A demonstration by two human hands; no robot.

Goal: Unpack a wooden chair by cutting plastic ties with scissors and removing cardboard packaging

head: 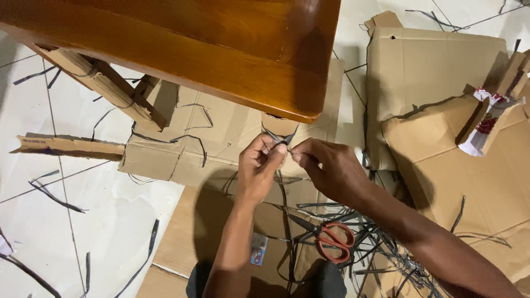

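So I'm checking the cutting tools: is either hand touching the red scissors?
Apart. The head view shows both the left hand and right hand pinching a black strap, well above the scissors on the cardboard.

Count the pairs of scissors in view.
1. The red-handled scissors lie on the cardboard among cut black straps, just below the right hand and beside that forearm. More could be hidden under the strap pile or cardboard.

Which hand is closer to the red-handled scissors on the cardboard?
Right. The right hand is above the scissors, its wrist passing just over them. The left hand is further off to the upper left. Both pinch a black strap.
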